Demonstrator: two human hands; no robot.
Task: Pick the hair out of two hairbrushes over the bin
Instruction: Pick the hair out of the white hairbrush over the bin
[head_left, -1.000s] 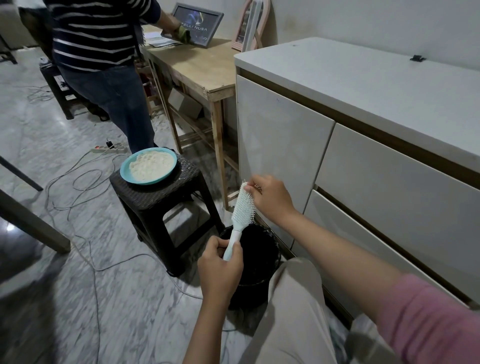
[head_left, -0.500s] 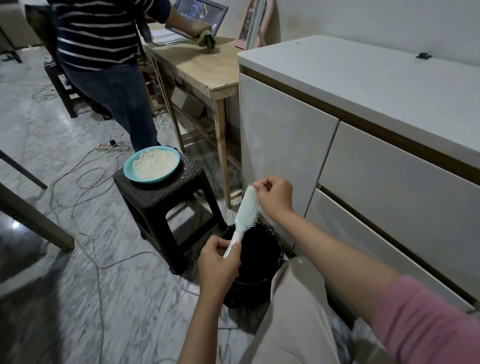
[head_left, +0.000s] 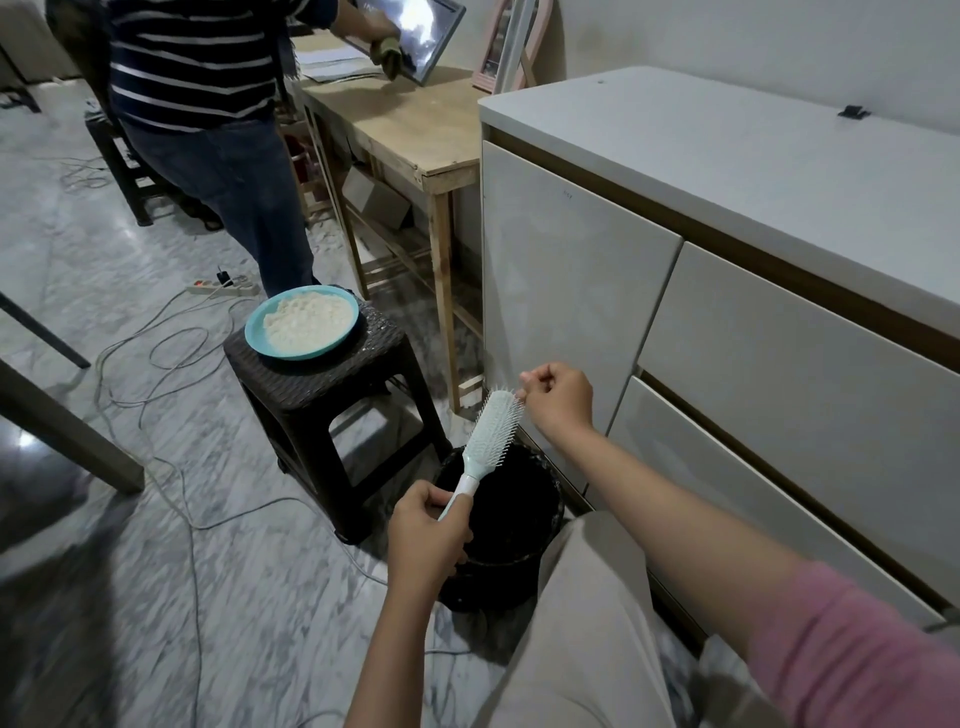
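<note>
My left hand (head_left: 423, 535) grips the handle of the pale paddle hairbrush (head_left: 485, 441), light and rigid, angled above the black bin (head_left: 540, 525), while my right hand (head_left: 558, 397) pinches at bristles near its tip; hair too fine to see, probably wispy.

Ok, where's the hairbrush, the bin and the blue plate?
hairbrush (head_left: 492, 435): head view, on the bristled head.
bin (head_left: 551, 535): head view, on the right rim, below the brush.
blue plate (head_left: 253, 331): head view, on the left rim, on the stool.
</note>
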